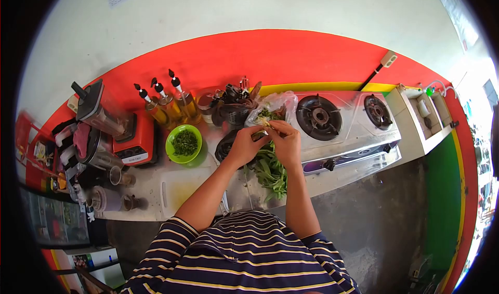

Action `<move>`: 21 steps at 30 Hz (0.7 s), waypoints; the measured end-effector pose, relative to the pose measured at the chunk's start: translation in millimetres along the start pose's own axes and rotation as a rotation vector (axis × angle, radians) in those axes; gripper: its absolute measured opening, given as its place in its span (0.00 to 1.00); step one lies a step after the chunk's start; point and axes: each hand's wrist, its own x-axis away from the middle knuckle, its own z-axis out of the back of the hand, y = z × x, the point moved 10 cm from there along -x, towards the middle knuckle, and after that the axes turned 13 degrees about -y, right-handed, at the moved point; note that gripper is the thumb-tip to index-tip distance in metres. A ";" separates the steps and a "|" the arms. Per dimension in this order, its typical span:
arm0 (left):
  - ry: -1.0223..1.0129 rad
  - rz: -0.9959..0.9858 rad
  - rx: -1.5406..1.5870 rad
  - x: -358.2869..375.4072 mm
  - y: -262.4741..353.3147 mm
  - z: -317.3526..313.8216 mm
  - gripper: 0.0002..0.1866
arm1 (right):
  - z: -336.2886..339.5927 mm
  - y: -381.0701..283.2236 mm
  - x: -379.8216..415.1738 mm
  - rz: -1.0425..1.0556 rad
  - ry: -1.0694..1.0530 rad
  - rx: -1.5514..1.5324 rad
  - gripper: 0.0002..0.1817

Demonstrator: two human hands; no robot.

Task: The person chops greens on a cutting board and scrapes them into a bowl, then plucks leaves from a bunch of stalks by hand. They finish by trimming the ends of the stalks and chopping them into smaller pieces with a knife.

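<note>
Both my hands meet over the counter, close to a clear plastic bag (288,103) with greens in it. Between them is the pale root end of a leafy green bunch (271,174), whose leaves hang down below my hands. The fingers of my left hand (250,144) are closed at the roots, partly hidden. My right hand (285,141) pinches the same root end from the other side. To the left, a green bowl (183,144) holds chopped greens, and a white cutting board (179,189) lies in front of it.
A two-burner gas stove (348,133) stands right of my hands, with a sink (427,115) beyond it. Behind the bowl are oil bottles (184,104). A red blender (136,138) and a glass (115,175) stand at the left. A utensil holder (235,112) is behind my hands.
</note>
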 end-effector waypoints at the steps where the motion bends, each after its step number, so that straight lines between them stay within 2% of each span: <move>1: -0.099 0.067 0.007 -3.4 0.6 -11.1 0.17 | 6.5 -4.0 3.1 0.034 0.030 -0.098 0.10; 3: -0.102 0.004 0.053 -8.7 3.3 -22.1 0.15 | 19.8 -8.0 12.1 0.040 0.057 -0.033 0.10; 5: -0.113 -0.055 0.101 -12.7 5.7 -34.3 0.12 | 33.1 8.2 22.7 -0.012 0.122 -0.259 0.10; 8: -0.085 -0.163 0.160 -12.6 31.8 -37.4 0.12 | 52.5 3.1 38.4 -0.004 0.172 -0.295 0.09; 11: -0.119 -0.197 0.015 -13.3 60.4 -38.0 0.13 | 68.0 -9.6 53.5 0.019 0.222 -0.320 0.08; 13: -0.054 -0.279 -0.049 -13.0 77.8 -29.1 0.12 | 77.7 -12.6 62.7 0.028 0.301 -0.323 0.08; 14: -0.052 -0.281 0.056 -13.3 80.1 -25.8 0.11 | 80.2 -9.4 65.4 0.028 0.326 -0.330 0.08; 21: 0.089 -0.369 0.097 -12.7 107.6 21.1 0.12 | 71.5 13.6 83.2 -0.109 0.339 -0.269 0.10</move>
